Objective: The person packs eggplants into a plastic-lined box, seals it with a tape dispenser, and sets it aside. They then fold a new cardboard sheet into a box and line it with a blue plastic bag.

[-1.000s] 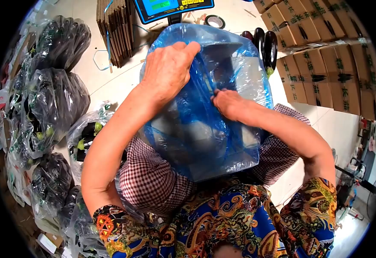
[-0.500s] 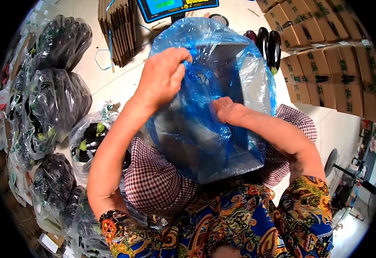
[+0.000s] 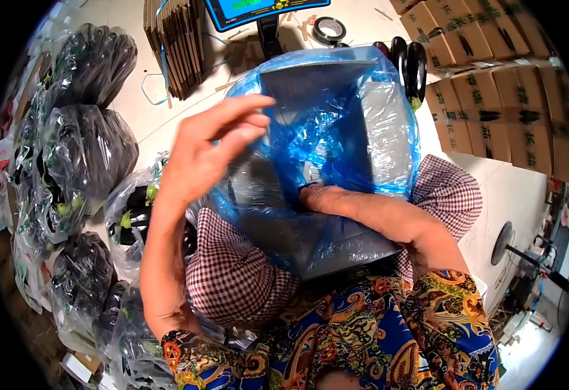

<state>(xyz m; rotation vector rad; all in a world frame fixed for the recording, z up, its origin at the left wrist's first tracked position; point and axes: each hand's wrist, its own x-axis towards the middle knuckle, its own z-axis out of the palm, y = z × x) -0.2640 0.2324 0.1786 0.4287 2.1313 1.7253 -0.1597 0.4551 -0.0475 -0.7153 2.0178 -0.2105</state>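
Note:
An opened carton (image 3: 343, 255) sits between my knees, lined with a thin blue plastic bag (image 3: 320, 140) whose edge is folded out over the flaps. Above the carton's left side, my left hand (image 3: 210, 140) is raised, fingers stretched and thumb apart, holding nothing. My right hand (image 3: 317, 196) reaches down inside the lined carton against the blue plastic; its fingers are hidden. Several dark eggplants (image 3: 416, 71) lie on the floor just beyond the carton's right corner.
Clear bags of eggplants (image 3: 92, 143) crowd the left. A stack of flattened cardboard (image 3: 174, 49), a scale display (image 3: 258, 8) and a tape roll (image 3: 329, 30) are at the front. Taped cartons (image 3: 486, 120) line the right, with a fan-like object (image 3: 502, 244) below them.
My left hand has let go of the blue bag and moved left. My right hand has gone lower into the carton, and the bag now spreads open over the flaps.

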